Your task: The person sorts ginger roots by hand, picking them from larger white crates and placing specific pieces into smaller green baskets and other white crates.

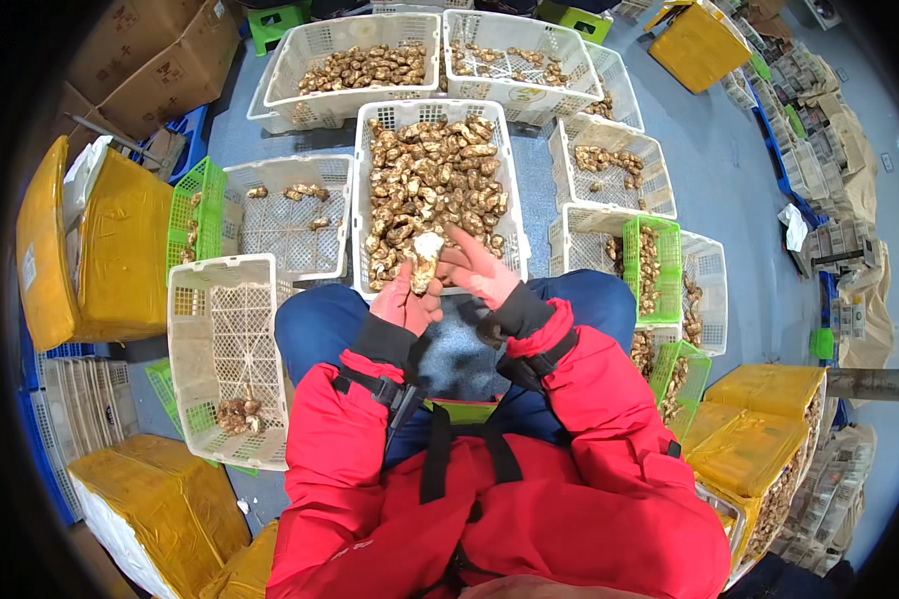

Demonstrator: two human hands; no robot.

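Note:
A mushroom with a white top and a yellowish-brown stem (425,263) stands between my two hands. My left hand (408,301) grips its lower part with the fingertips. Beside it on the right is my right hand (479,271), index finger stretched out and the other fingers bent near the stem; whether they touch it I cannot tell. Just beyond both hands, a white plastic crate (515,187) holds a deep layer of brown and white mushrooms (438,172).
White crates with fewer mushrooms stand at the left (292,224), lower left (225,329), far side (352,45) and right (614,168). Green baskets (652,269) rest on the right crates. Yellow-taped boxes (123,247) flank me. Green stools (273,26) are at the far side.

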